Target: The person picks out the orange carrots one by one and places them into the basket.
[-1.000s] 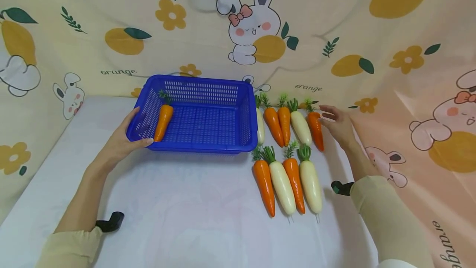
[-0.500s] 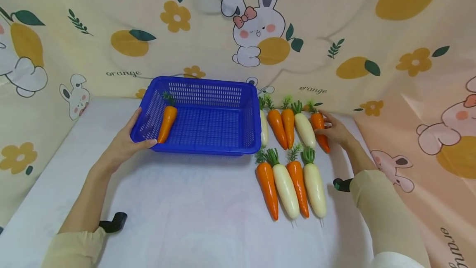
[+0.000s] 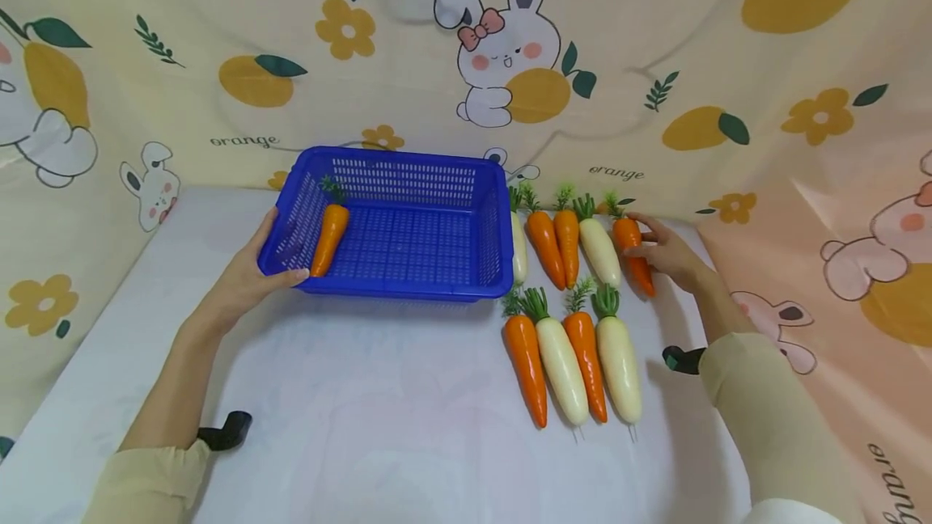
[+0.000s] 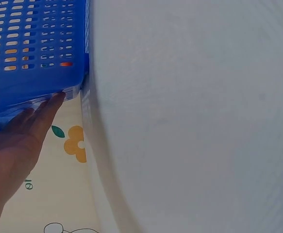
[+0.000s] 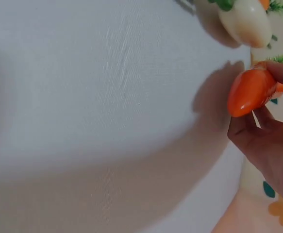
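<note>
My left hand (image 3: pixel 236 285) grips the left end of a blue plastic basket (image 3: pixel 408 293), thumb at the front rim and fingers along the side. The left wrist view shows these fingers (image 4: pixel 46 114) under the basket's lip. Inside, at the left, lies one orange carrot (image 3: pixel 331 234) with a green top. At the far right, my right hand (image 3: pixel 673 257) pinches another carrot (image 3: pixel 642 275) between thumb and fingers. In the right wrist view that carrot's tip (image 5: pixel 245 97) points toward the camera, and its shadow falls on the white tabletop.
Carrots and white radishes (image 3: pixel 599 253) line the back row between basket and right hand. A front row alternates carrots (image 3: pixel 526 366) and white radishes (image 3: pixel 619 370). Printed cloth (image 3: pixel 408 103) hangs behind and at both sides of the white table (image 3: pixel 364 411).
My right hand has come in from the right side and closed its fingers on the rightmost carrot. The left hand keeps its hold on the basket. The head view has shifted slightly.
</note>
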`<state>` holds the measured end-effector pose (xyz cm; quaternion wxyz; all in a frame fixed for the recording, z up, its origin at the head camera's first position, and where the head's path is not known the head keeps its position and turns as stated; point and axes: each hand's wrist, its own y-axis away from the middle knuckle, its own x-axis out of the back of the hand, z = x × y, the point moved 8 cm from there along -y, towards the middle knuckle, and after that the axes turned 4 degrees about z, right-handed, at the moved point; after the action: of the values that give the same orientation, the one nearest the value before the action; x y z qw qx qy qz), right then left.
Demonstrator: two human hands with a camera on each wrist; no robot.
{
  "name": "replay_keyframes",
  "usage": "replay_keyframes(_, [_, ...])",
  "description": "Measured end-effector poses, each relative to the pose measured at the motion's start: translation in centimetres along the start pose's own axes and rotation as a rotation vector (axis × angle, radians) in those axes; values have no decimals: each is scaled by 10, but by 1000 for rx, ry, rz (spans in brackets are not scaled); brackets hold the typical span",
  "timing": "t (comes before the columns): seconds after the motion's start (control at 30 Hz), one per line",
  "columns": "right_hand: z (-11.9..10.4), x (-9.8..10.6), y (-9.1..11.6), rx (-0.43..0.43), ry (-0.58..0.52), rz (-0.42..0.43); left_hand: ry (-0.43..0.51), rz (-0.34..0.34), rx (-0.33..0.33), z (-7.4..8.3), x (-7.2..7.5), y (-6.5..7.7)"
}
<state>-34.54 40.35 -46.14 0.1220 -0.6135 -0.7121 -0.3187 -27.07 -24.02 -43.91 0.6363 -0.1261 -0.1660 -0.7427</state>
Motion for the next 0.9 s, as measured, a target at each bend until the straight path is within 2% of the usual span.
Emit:
replay_keyframes(0.17, [-17, -2, 14, 54, -15, -7, -23, -12, 5, 3, 0, 0])
replay_keyframes(0.33, [-50, -12, 32, 158, -47, -12, -68, -19, 8, 5, 2, 1])
replay_keyframes(0.5, [-77, -23, 47, 209, -96, -16, -101, -50, 22, 6, 1, 1])
replay_keyframes(0.77, [-120, -50, 54, 246, -213, 13, -114, -61, 30, 1, 3, 3])
replay_keyframes(0.9, [-136, -64, 52, 267, -210, 8, -104, -57, 26, 1, 2, 0])
